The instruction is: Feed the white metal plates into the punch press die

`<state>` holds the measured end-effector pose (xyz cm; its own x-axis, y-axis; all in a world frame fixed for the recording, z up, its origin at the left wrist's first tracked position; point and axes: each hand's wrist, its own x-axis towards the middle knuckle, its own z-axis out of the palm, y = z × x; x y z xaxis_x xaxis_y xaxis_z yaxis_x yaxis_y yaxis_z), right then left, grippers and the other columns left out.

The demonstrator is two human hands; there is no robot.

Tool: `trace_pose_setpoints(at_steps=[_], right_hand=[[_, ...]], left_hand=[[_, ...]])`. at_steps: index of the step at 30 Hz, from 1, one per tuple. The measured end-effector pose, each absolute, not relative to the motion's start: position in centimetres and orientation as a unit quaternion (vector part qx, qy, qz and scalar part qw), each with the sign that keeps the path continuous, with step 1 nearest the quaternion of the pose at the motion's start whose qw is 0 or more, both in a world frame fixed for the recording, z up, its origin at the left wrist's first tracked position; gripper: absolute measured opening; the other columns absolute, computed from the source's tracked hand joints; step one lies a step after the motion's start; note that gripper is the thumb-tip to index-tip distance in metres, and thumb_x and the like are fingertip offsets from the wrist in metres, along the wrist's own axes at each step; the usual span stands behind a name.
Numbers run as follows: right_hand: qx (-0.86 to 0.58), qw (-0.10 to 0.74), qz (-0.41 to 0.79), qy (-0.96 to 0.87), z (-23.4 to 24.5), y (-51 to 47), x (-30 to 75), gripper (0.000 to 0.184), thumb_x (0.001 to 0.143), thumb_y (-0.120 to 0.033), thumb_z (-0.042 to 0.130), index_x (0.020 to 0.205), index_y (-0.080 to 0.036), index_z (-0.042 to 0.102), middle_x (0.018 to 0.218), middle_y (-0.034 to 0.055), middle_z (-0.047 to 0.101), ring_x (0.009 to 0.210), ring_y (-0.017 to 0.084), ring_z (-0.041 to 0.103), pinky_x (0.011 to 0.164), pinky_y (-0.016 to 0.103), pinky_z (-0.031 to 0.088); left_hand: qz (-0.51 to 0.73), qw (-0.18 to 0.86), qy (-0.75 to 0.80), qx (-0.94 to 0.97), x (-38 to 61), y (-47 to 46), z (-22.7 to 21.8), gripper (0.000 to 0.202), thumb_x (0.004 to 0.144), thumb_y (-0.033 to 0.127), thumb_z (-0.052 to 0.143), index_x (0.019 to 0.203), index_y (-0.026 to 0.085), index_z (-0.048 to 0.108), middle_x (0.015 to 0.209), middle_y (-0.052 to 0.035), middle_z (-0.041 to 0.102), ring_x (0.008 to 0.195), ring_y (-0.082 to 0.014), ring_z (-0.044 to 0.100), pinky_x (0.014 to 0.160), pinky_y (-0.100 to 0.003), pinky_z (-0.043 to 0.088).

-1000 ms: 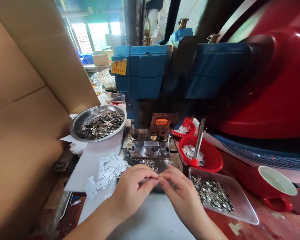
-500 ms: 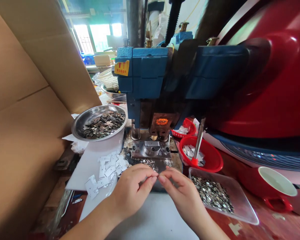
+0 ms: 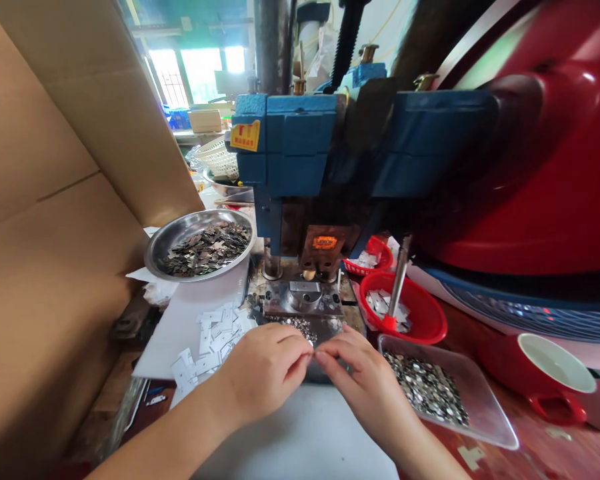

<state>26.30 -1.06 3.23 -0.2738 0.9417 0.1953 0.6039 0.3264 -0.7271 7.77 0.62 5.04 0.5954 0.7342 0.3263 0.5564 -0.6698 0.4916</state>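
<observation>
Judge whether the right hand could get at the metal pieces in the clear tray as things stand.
Probably yes: the right hand sits close beside the tray, whose open top leaves the metal pieces uncovered, and nothing visible blocks the way.

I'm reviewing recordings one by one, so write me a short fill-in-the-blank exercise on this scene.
From the wearer's view, the metal bowl stands to the ____ of the blue press.
Of the left hand and the right hand, the ____ is nearer the plastic tray.
The mug is ____ on the outside.

Missing words: left; right; red.
</observation>
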Motion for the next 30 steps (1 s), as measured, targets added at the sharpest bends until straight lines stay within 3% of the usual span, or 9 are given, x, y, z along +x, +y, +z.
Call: trace_pose_setpoints(at_steps=[3,6,10,21,24,30], right_hand=[[-0.517,0.312,0.289,-0.743,3.4,-0.9,26.2,0.025,0.089,-0.034,0.047,0.07,-0.023,0.061,0.07,-0.0008,0.063,0.072,0.016,0.058,0.1,0.041,0.034],[-0.526,0.318,0.323,-0.72,3.3,-0.9,26.1,0.027,0.088,-0.035,0.048,0.069,-0.022,0.062,0.07,-0.001,0.061,0.072,0.015,0.057,0.083,0.031,0.043],[-0.528,0.325,0.368,-0.693,3.1,-0.9,26.0,0.025,0.086,-0.036,0.05,0.072,-0.021,0.064,0.071,-0.0003,0.061,0.071,0.014,0.056,0.067,0.024,0.043],[-0.534,0.332,0.425,-0.651,3.0,-0.7,26.1,0.031,0.084,-0.045,0.05,0.074,-0.019,0.065,0.073,0.0013,0.063,0.071,0.015,0.057,0.068,0.025,0.044],[-0.542,0.331,0.419,-0.649,2.6,-0.8,26.6,0.03,0.084,-0.044,0.05,0.076,-0.02,0.065,0.076,0.0018,0.064,0.074,0.016,0.059,0.071,0.027,0.045],[-0.569,0.323,0.412,-0.633,1.3,-0.9,28.2,0.031,0.082,-0.047,0.051,0.083,-0.021,0.066,0.08,0.0036,0.068,0.077,0.019,0.061,0.073,0.031,0.049]], left_hand=[[0.255,0.173,0.371,0.876,7.8,0.7,4.9,0.015,0.086,0.015,0.047,0.084,0.018,0.061,0.082,-0.0033,0.064,0.075,-0.0164,0.058,0.068,-0.03,0.046],[0.262,0.19,0.379,0.867,7.9,0.7,4.7,0.014,0.085,0.015,0.047,0.084,0.018,0.06,0.083,-0.0032,0.064,0.076,-0.0163,0.058,0.069,-0.029,0.046],[0.273,0.215,0.388,0.853,8.0,0.7,4.4,0.013,0.085,0.015,0.046,0.084,0.019,0.059,0.081,-0.0027,0.063,0.077,-0.016,0.058,0.07,-0.028,0.045],[0.315,0.321,0.442,0.776,7.4,0.8,4.7,0.018,0.087,0.019,0.046,0.083,0.02,0.063,0.08,-0.0007,0.063,0.076,-0.0135,0.058,0.07,-0.025,0.045],[0.304,0.375,0.474,0.736,5.7,1.1,5.0,0.013,0.085,0.025,0.051,0.079,0.02,0.062,0.08,-0.0012,0.063,0.075,-0.0142,0.058,0.063,-0.023,0.046],[0.242,0.395,0.475,0.748,1.5,0.8,4.0,0.031,0.089,0.034,0.046,0.066,0.018,0.058,0.07,-0.0011,0.061,0.067,-0.0136,0.055,0.065,-0.024,0.044]])
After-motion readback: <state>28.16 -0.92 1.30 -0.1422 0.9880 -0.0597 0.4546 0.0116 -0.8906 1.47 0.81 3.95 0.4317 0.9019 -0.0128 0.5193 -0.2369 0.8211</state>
